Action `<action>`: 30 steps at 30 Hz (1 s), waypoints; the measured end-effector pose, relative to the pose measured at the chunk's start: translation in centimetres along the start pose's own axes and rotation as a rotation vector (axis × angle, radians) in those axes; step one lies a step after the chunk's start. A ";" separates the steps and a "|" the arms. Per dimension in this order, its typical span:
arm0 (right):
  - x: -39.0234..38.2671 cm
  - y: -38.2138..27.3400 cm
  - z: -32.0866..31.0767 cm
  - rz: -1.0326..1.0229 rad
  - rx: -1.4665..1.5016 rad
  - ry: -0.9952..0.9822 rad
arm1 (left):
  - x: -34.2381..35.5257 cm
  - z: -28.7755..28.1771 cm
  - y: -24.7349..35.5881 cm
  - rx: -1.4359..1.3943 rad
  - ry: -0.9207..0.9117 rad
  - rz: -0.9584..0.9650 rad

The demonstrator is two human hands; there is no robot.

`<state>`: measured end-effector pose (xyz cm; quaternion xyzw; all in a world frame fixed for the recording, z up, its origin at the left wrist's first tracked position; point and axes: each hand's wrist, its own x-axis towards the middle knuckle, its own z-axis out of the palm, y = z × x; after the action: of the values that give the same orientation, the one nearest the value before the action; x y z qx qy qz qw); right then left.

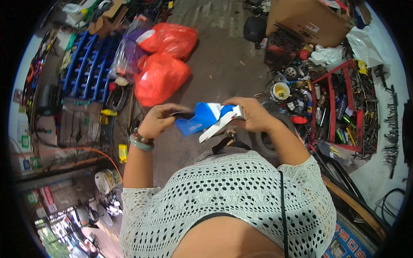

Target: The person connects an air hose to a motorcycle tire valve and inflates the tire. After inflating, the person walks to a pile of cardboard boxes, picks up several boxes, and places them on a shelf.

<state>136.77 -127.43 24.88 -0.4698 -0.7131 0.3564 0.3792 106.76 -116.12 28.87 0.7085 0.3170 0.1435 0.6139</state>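
Note:
My right hand [254, 114] grips one end of a small blue and white cardboard box [204, 119], held up in front of my body. The box is tilted, with a blue flap and a white flap standing away from it. On its other side my left hand [158, 122], with a bracelet and a bangle at the wrist, is closed on a dark flat piece [184, 115] beside the blue flap. Motion blurs this piece, so its kind does not show. Whether it is partly inside the box I cannot tell.
Red plastic bags [161, 79] lie on the floor ahead to the left, beside a blue rack [88, 69]. At the right, a red metal rack [331, 107] holds cans and tools. A white bucket [280, 91] and a tire [264, 139] are near my right arm.

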 end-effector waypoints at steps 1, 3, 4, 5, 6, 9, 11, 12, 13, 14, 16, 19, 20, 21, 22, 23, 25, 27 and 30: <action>0.8 0.9 -1.9 0.002 -0.049 -0.004 | 2.8 0.0 0.1 0.116 0.057 -0.029; 2.0 2.5 -5.8 0.014 -0.158 -0.007 | 8.6 0.3 -0.1 0.344 0.171 -0.068; 2.6 3.4 -7.6 0.022 -0.217 -0.010 | 11.1 0.8 1.3 0.647 0.171 -0.038; 2.8 4.8 -8.3 0.024 -0.221 0.053 | 13.4 0.9 1.6 0.741 0.107 -0.006; 3.5 5.2 -9.9 0.051 -0.197 0.043 | 15.6 0.7 2.2 0.844 0.064 0.029; 5.4 8.6 -13.5 0.249 -0.087 0.130 | 22.6 -0.5 4.5 0.909 -0.149 0.104; 6.9 10.9 -16.4 0.310 0.044 0.138 | 27.7 -2.6 5.8 0.789 -0.372 0.132; 7.8 12.0 -17.6 0.340 0.111 0.141 | 30.3 -3.9 6.6 0.682 -0.474 0.116; 8.9 13.0 -18.8 0.351 0.149 0.186 | 32.9 -5.1 7.0 0.575 -0.576 0.097; 10.1 13.8 -20.3 0.350 0.103 0.217 | 35.7 -6.1 6.7 0.435 -0.587 0.093; 13.6 14.8 -23.7 0.337 0.026 0.269 | 41.2 -8.6 5.2 0.165 -0.598 0.063; 18.0 16.9 -29.3 0.366 -0.108 0.350 | 49.4 -11.5 3.5 0.054 -0.480 0.038; 19.3 17.7 -31.1 0.373 -0.129 0.384 | 51.8 -12.0 3.4 0.082 -0.411 0.097; 20.7 18.4 -32.6 0.463 0.171 0.471 | 53.6 -12.3 3.0 -0.021 -0.459 0.124; 21.8 19.0 -34.2 0.474 0.195 0.497 | 55.0 -10.9 3.3 -0.163 -0.392 0.409; 23.4 19.4 -35.2 0.471 0.241 0.520 | 56.7 -10.5 4.4 -0.198 -0.276 0.334; 25.8 19.9 -37.0 0.631 0.247 0.558 | 60.7 -9.7 6.9 -0.223 -0.072 0.283; 27.5 21.1 -37.7 0.535 0.256 0.560 | 63.8 -9.5 9.4 -0.205 0.085 0.282; 29.8 24.2 -39.3 0.537 0.125 0.623 | 68.9 -9.9 10.6 -0.197 0.184 0.347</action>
<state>172.76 -86.05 28.12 -0.7004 -0.3934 0.3263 0.4982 156.01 -65.74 28.25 0.6730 0.2296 0.3414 0.6147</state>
